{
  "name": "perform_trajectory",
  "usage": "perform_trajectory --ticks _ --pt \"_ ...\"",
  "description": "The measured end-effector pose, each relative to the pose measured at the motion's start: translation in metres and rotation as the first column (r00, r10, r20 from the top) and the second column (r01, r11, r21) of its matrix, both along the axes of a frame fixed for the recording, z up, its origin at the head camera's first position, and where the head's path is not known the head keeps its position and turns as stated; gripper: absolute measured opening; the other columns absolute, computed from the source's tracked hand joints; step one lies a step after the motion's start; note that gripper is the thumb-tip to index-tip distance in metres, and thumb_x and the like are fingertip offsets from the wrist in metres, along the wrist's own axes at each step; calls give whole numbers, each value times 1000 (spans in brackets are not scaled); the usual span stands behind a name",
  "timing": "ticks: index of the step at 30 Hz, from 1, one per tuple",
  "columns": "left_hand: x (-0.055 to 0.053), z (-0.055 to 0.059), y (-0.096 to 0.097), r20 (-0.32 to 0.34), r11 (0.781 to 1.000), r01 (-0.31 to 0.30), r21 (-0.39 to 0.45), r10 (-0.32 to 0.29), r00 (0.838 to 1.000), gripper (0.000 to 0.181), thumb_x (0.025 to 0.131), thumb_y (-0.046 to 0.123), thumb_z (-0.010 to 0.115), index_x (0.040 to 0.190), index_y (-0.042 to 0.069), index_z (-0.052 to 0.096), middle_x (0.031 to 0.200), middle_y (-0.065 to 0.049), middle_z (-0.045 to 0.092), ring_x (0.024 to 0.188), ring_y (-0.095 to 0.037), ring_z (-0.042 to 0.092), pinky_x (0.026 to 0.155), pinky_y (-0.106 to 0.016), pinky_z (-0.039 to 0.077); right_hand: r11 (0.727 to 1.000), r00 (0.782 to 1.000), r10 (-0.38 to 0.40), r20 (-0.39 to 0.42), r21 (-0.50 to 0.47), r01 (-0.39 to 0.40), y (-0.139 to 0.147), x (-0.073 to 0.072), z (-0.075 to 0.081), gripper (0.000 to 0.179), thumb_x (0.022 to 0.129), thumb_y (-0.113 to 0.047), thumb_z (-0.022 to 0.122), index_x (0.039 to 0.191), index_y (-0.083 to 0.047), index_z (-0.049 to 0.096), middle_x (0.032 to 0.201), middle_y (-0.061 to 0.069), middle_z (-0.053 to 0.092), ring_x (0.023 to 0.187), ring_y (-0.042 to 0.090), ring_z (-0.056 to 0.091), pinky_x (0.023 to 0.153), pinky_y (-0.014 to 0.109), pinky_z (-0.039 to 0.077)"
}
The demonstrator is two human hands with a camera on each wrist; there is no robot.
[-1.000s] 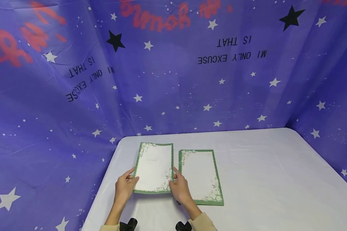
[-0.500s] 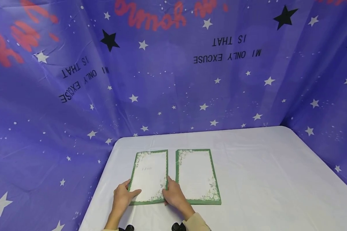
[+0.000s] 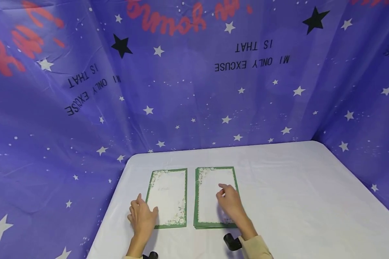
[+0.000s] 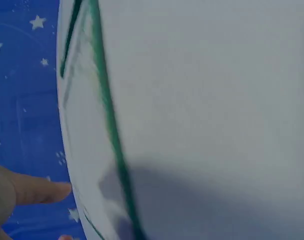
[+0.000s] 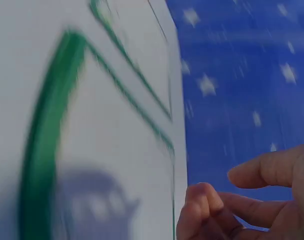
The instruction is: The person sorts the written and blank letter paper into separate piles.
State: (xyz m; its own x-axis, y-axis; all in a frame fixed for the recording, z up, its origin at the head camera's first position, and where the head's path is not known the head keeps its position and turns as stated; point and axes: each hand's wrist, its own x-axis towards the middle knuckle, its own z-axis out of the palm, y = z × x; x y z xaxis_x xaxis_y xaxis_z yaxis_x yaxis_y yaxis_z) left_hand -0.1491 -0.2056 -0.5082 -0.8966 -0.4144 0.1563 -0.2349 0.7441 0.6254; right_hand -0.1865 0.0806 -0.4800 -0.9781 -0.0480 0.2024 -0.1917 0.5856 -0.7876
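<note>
A white sheet with a green, flower-printed border [image 3: 166, 201] lies flat on the left, with faint writing in its upper part. Over its lower left edge is my left hand [image 3: 141, 217], fingers spread and holding nothing; whether it touches the sheet I cannot tell. Beside it on the right lies a stack of like green-bordered sheets [image 3: 209, 198], its lower edges slightly uneven. My right hand [image 3: 231, 203] hovers over the stack's right side, fingers loosely bent, and hides part of that edge. In the right wrist view the thumb and fingers of the right hand [image 5: 257, 200] stand apart with nothing between them.
The sheets lie on a white-covered table [image 3: 298, 194], which stretches off to the right. Behind and at both sides hangs a purple cloth [image 3: 181, 90] with stars and lettering. A narrow gap separates the sheet from the stack.
The left sheet has been lowered onto the table and let go. My right hand has moved right, from that sheet's edge to above the stack; my left hand has loosened its hold.
</note>
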Motion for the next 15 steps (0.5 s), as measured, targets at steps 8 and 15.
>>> perform_trajectory --ticks 8,15 --pt "-31 29 54 26 946 188 265 -202 979 49 101 16 61 134 -19 54 114 -27 70 90 -35 68 80 -51 54 986 966 -74 249 -128 108 76 -4 -6 37 98 -6 54 127 15 65 107 21 70 91 27 66 73 33 52" --pt "-43 31 94 140 897 286 338 -349 927 50 103 17 54 134 -22 54 107 -28 70 81 -30 68 71 -44 58 963 918 -82 388 -208 174 93 2 -20 41 100 -8 54 128 22 60 105 24 70 87 23 68 74 32 57"
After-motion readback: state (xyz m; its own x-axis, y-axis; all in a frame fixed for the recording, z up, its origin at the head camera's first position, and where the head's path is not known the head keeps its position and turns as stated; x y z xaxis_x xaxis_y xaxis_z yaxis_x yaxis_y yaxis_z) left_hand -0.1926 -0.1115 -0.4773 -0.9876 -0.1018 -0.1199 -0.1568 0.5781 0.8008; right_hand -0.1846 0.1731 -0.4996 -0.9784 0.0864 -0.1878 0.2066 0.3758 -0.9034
